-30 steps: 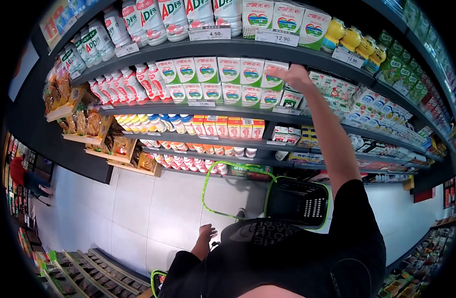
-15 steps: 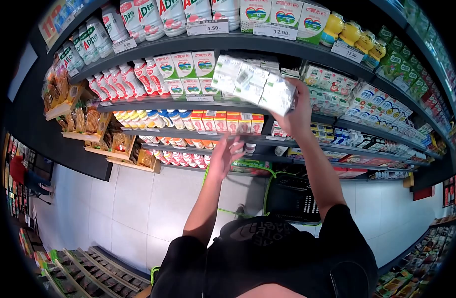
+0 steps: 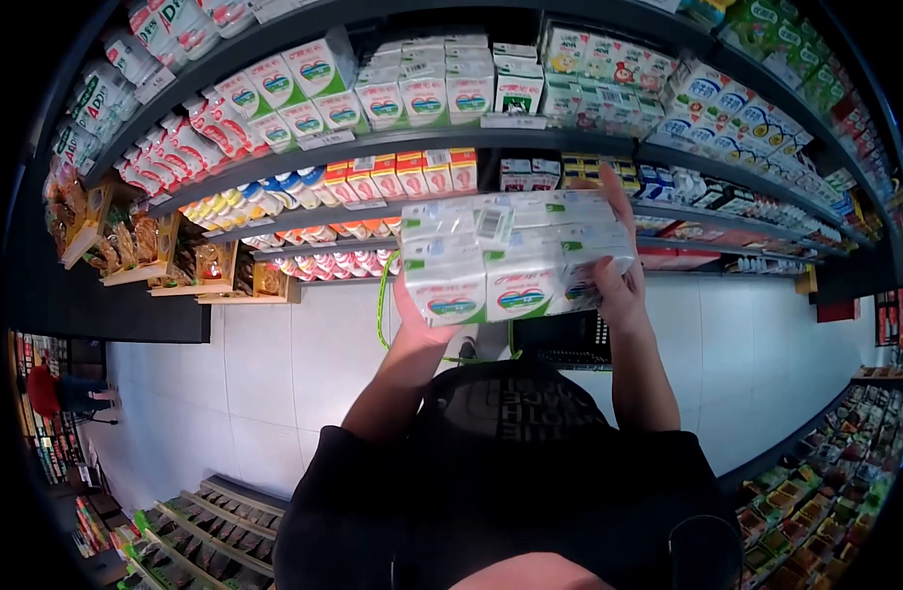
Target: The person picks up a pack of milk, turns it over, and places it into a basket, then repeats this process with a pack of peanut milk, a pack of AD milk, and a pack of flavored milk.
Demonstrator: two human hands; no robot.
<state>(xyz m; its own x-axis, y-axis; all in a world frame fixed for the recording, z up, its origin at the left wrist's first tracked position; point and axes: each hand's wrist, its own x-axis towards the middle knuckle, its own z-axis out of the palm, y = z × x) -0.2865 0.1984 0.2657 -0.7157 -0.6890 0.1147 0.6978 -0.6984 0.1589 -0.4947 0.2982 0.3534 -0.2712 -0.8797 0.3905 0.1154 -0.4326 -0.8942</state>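
A shrink-wrapped pack of milk cartons (image 3: 510,258), white and green with a rainbow heart print, is held in front of my body. My right hand (image 3: 620,280) grips its right end, thumb on the near face. At the left end, my left hand (image 3: 419,313) supports the pack from the side and below; most of its fingers are hidden behind the cartons. Matching cartons (image 3: 424,96) stand on the shelf beyond, with a dark gap above the lower ones.
Dark shelves (image 3: 412,147) of drinks curve across the front. Below the pack sits a black basket (image 3: 559,339) with a green cord (image 3: 384,295). Wooden bread bins (image 3: 201,280) stand at left. A person in red (image 3: 44,391) is far left. Another display (image 3: 210,521) lies behind me.
The pack has come away from the shelf, down toward my body, and turned level with its printed front showing. My left hand, free before, now holds its left end. The view has shifted too.
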